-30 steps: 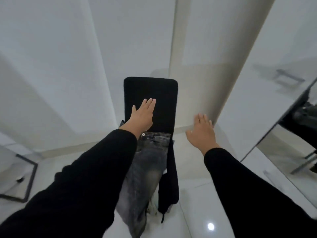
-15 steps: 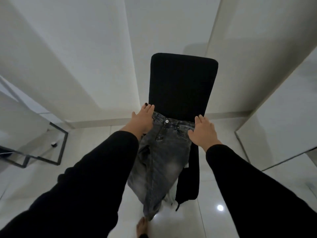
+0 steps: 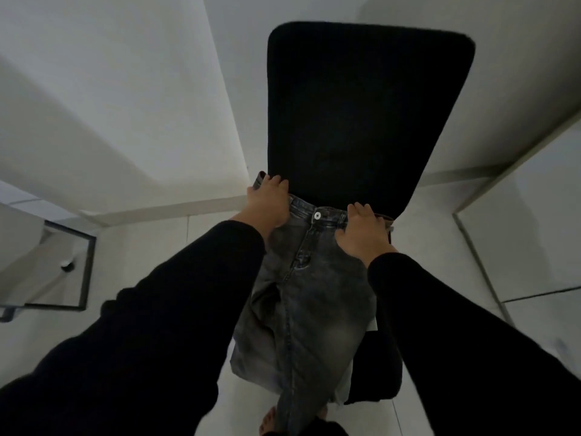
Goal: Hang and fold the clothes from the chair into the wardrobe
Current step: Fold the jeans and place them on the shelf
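Observation:
A pair of faded grey jeans [image 3: 308, 309] lies along the seat of a black chair [image 3: 352, 108], waistband against the backrest and legs hanging off the front. My left hand [image 3: 267, 202] grips the left end of the waistband, fingers curled over its edge. On the right end of the waistband sits my right hand [image 3: 361, 234], its fingertips curled over the band. A black garment [image 3: 377, 372] shows beneath the jeans on the right side of the seat, and a strip of white cloth [image 3: 372, 324] peeks out there too.
White walls stand behind the chair. A black metal frame [image 3: 85, 272] sits on the floor at the left. A pale panel with a grey edge [image 3: 478, 247] runs along the right. My bare foot [image 3: 270, 423] is on the tiled floor below the jeans.
The view has closed in on the chair. Both hands went from hovering in front of the backrest down onto the jeans' waistband, and their fingers have curled over it.

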Tool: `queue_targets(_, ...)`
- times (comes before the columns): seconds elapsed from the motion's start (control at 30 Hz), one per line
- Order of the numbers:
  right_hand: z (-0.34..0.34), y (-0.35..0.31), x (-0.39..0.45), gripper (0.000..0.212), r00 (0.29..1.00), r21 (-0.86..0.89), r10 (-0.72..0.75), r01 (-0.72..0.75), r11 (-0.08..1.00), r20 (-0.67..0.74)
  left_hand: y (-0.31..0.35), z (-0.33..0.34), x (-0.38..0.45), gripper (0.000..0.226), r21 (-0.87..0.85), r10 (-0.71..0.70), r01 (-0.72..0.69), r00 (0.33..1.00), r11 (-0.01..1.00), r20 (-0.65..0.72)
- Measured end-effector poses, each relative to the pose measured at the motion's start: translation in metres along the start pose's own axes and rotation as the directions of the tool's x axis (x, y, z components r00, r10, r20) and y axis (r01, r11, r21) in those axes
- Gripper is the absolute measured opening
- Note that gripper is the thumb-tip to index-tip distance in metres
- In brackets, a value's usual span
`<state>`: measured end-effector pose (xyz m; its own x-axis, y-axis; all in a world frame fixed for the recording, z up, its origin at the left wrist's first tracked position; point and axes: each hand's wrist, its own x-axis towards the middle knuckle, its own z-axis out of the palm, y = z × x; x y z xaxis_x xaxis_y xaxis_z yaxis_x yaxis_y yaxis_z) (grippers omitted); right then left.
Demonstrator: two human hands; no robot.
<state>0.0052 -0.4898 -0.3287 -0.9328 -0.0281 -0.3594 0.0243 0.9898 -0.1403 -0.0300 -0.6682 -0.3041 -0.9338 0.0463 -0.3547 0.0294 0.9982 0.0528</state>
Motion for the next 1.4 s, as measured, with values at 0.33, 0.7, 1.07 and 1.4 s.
queue_targets(0.33, 0.086, 0.003, 0.112, 0.068, 0.998, -0.074, -0.02, 0.025, 0.997, 0.066, -0.004, 0.096, 0.093, 0.06, 0.093, -0.068, 0.087, 0.98, 0.992, -0.186)
queue_targets(0.7, 0.095, 0.011, 0.111, 0.028, 0.993, -0.286, 0.086, -0.104, 0.953, -0.076, -0.012, 0.09, 0.106, 0.04, 0.327, -0.008, 0.032, 0.997, 0.944, -0.073)
queue_targets(1.07, 0.011, 0.024, 0.032, 0.036, 0.997, -0.163, -0.004, -0.008, 0.987, -0.071, 0.007, 0.005, 0.019, 0.038, 0.393, -0.033, 0.051, 0.998, 0.918, -0.052)
queue_targets(1.4, -0.08, 0.031, -0.116, 0.027, 0.989, -0.11, -0.061, 0.046, 0.993, -0.135, 0.018, -0.091, -0.127, 0.025, 0.381, 0.038, 0.035, 0.983, 0.924, -0.182)
